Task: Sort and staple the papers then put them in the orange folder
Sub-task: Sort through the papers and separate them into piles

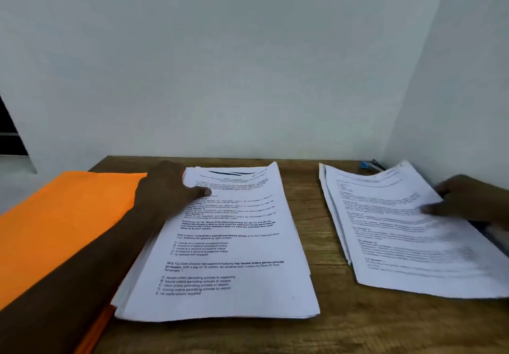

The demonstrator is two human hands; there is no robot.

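On the desk (311, 205), left hand (168, 188) pinches the middle stack (228, 246), right hand (465, 202) the right pile (399, 232) (thumbs on top).

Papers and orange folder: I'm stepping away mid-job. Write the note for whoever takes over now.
Left hand: lies on the top-left corner of the middle pile, thumb on the top sheet; fingers hidden.
Right hand: holds the right pile by its right edge, thumb on top; blurred.
Orange folder: flat on the table, left side, under the left forearm.
Done: papers lie in two piles; no staple shows.
To do: finish sorting, staple, file in the folder. A small blue thing sits behind the right pile; no stapler plainly visible.
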